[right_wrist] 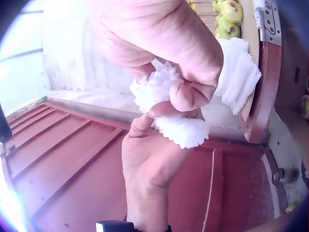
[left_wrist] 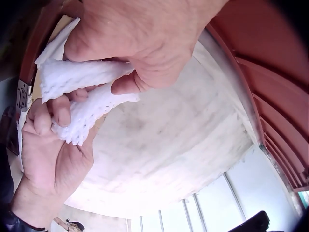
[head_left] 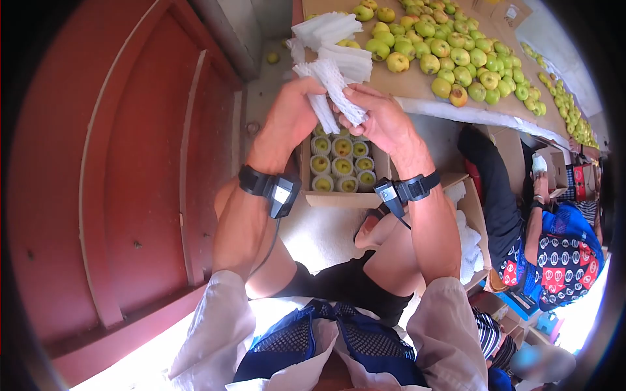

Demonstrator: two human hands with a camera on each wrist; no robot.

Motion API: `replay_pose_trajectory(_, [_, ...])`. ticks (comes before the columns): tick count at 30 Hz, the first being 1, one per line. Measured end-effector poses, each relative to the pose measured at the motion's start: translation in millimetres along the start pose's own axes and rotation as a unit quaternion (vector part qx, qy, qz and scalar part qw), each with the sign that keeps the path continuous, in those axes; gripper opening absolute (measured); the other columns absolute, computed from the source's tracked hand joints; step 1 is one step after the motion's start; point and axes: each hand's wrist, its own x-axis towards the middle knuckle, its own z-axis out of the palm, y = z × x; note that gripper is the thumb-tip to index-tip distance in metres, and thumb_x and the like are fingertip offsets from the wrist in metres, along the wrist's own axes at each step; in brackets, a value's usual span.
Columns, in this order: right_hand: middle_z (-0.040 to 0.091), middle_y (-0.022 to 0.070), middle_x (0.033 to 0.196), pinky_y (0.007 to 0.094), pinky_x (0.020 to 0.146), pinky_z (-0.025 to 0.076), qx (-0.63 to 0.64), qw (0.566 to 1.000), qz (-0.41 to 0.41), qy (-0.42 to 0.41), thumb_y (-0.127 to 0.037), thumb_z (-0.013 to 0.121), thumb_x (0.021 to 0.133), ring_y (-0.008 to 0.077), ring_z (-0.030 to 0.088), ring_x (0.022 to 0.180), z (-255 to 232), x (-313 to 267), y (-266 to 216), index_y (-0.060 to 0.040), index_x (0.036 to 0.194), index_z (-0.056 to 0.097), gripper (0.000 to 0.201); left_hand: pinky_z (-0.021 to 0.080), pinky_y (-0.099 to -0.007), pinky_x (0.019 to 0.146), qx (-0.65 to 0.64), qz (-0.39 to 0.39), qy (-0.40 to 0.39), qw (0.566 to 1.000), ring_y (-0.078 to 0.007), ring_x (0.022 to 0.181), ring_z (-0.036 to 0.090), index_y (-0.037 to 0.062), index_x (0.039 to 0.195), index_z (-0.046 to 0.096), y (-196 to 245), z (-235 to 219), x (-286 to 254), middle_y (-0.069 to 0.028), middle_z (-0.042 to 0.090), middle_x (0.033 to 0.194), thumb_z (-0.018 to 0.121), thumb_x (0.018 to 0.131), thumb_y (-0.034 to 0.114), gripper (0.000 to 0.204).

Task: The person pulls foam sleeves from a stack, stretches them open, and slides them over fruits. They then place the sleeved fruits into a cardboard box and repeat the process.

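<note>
White foam fruit nets are between my two hands, high in the head view. My left hand point(head_left: 293, 111) grips one flattened foam net point(left_wrist: 77, 79), thumb and fingers bent round it. With curled fingers, my right hand point(head_left: 385, 120) holds a second foam net point(right_wrist: 153, 92), its cut end ruffled. The two nets lie close together and cross in the head view. Just below the hands stands an open cardboard box point(head_left: 342, 199) with rows of green apples point(head_left: 342, 167), each in a white foam net. More flattened foam nets point(head_left: 326, 29) lie beyond my hands on the table corner.
Many loose yellow-green apples point(head_left: 456, 55) cover the cardboard-topped table point(head_left: 417, 104). A red door point(head_left: 143, 163) stands close on my left. To my right are a box of white packing point(head_left: 469, 247) and another person in patterned clothing point(head_left: 554, 260).
</note>
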Motion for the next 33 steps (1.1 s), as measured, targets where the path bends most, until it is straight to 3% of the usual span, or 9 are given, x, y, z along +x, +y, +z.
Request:
replay_pose_trajectory(4, [0.064, 0.0046, 0.097, 0.0222, 0.052, 0.037, -0.015, 0.999, 0.024, 0.024, -0.027, 0.061, 0.102, 0.0128, 0.057, 0.077, 1.1, -1.1, 1.9, -0.0024, 0.122, 0.061, 0.032, 0.042, -0.0483, 0.112, -0.011, 0.029, 0.034, 0.999, -0.0348, 0.126, 0.056, -0.0088, 0.134, 0.050, -7.7, 8.0, 0.0, -0.0217, 0.059, 0.133, 0.051, 0.082, 0.006, 0.054])
replay_pose_trajectory(7, [0.065, 0.0054, 0.100, 0.0235, 0.054, 0.038, -0.044, 0.998, 0.023, 0.041, -0.028, 0.061, 0.101, 0.0128, 0.058, 0.080, 1.7, -1.6, 2.6, -0.0013, 0.118, 0.065, 0.032, 0.040, -0.0498, 0.113, 0.004, 0.008, 0.034, 0.999, -0.0352, 0.127, 0.055, -0.0085, 0.136, 0.047, -6.4, 9.2, -1.4, -0.0222, 0.059, 0.134, 0.050, 0.081, 0.004, 0.056])
replay_pose_trajectory(14, [0.063, 0.0011, 0.097, 0.0224, 0.055, 0.032, -0.211, 0.967, -0.032, 0.136, -0.036, 0.061, 0.101, 0.0068, 0.053, 0.079, 20.5, -4.9, 0.8, -0.0012, 0.130, 0.065, 0.045, 0.042, -0.0432, 0.110, -0.003, 0.038, 0.058, 0.998, -0.0274, 0.124, 0.057, -0.0045, 0.132, 0.055, -10.5, 10.5, 1.6, -0.0151, 0.061, 0.131, 0.059, 0.092, 0.004, 0.042])
replay_pose_trajectory(17, [0.068, 0.0170, 0.120, 0.0380, 0.088, 0.050, -0.353, 0.919, -0.067, 0.164, -0.038, 0.063, 0.098, 0.0275, 0.064, 0.107, 21.1, -1.5, -6.0, 0.0036, 0.129, 0.062, 0.052, 0.042, -0.0409, 0.110, -0.029, 0.057, 0.083, 0.995, -0.0254, 0.123, 0.058, -0.0034, 0.132, 0.056, -10.6, 9.7, 0.6, -0.0127, 0.062, 0.131, 0.060, 0.095, 0.006, 0.039])
replay_pose_trajectory(20, [0.062, 0.0243, 0.131, 0.0415, 0.099, 0.047, -0.420, 0.882, -0.174, 0.125, -0.036, 0.067, 0.095, 0.0338, 0.063, 0.115, 14.4, 3.5, 13.3, 0.0027, 0.136, 0.055, 0.057, 0.041, -0.0412, 0.111, -0.054, 0.041, 0.088, 0.994, -0.0257, 0.124, 0.057, -0.0039, 0.134, 0.055, -3.5, 11.6, -1.7, -0.0127, 0.061, 0.132, 0.057, 0.097, 0.007, 0.038])
replay_pose_trajectory(23, [0.059, 0.0261, 0.133, 0.0440, 0.100, 0.049, -0.534, 0.808, -0.205, 0.141, -0.031, 0.071, 0.090, 0.0379, 0.063, 0.117, 27.1, -2.2, 19.4, 0.0021, 0.140, 0.049, 0.064, 0.040, -0.0419, 0.113, -0.063, 0.031, 0.097, 0.993, -0.0266, 0.125, 0.057, -0.0047, 0.135, 0.053, -2.8, 14.8, -1.6, -0.0137, 0.061, 0.134, 0.056, 0.099, 0.009, 0.039])
replay_pose_trajectory(29, [0.061, 0.0242, 0.123, 0.0493, 0.092, 0.051, -0.621, 0.728, -0.231, 0.174, -0.021, 0.067, 0.088, 0.0450, 0.060, 0.113, 29.4, -3.4, 25.2, 0.0025, 0.137, 0.049, 0.057, 0.039, -0.0435, 0.114, -0.076, 0.057, 0.081, 0.992, -0.0271, 0.126, 0.056, -0.0049, 0.136, 0.051, -3.4, 20.9, -0.2, -0.0135, 0.060, 0.135, 0.056, 0.100, 0.011, 0.040])
replay_pose_trajectory(33, [0.063, 0.0312, 0.119, 0.0470, 0.095, 0.050, -0.582, 0.770, -0.207, 0.159, -0.014, 0.066, 0.089, 0.0471, 0.061, 0.112, 29.2, -5.7, 21.5, -0.0011, 0.141, 0.048, 0.057, 0.041, -0.0433, 0.113, -0.065, 0.084, 0.057, 0.993, -0.0252, 0.126, 0.055, -0.0040, 0.134, 0.053, 0.8, 17.4, 6.4, -0.0121, 0.059, 0.134, 0.062, 0.099, 0.015, 0.041])
